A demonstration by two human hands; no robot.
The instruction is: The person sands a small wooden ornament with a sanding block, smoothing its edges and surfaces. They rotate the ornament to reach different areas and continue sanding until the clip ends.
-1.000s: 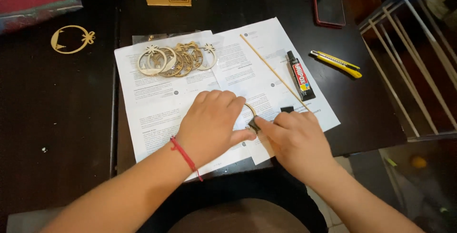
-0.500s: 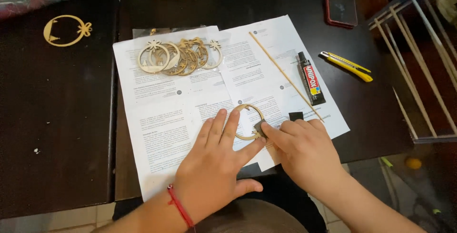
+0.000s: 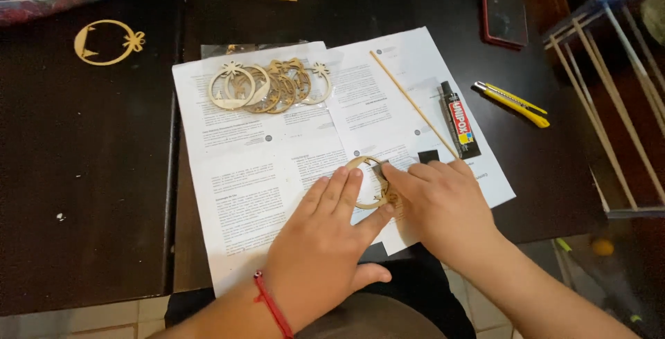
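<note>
We press our left hand [image 3: 325, 242] flat on the printed paper sheets [image 3: 235, 173], fingers spread and pointing toward one o'clock, their tips pinning the near edge of a round wooden ornament ring [image 3: 367, 181]. A red string bracelet [image 3: 272, 304] circles that wrist. The ring lies flat on the sheets near the table's front edge, just below the centre of the view.

Our right hand [image 3: 443, 204] rests at three o'clock of the ring, palm down, with the fingers drawn together and reaching toward nine o'clock. The fingertips press a small dark piece [image 3: 382, 170] against the ring's right rim; we cannot tell what the piece is, nor whether it is pinched or only pushed down.

At eleven o'clock of the ring, well apart, a pile of wooden ornaments [image 3: 270, 86] overlaps on the upper part of the sheets. A thin wooden stick [image 3: 414, 103] lies slanted at one o'clock, and just beside it a black glue tube [image 3: 460, 121]. A small black square [image 3: 428, 157] sits just above our right knuckles. A yellow utility knife [image 3: 512, 103] lies on the dark table [image 3: 83, 173] at two o'clock. A single wooden ornament [image 3: 104, 42] rests alone at ten o'clock, far from the sheets. A dark phone [image 3: 504, 5] lies at one o'clock near the far edge.
</note>
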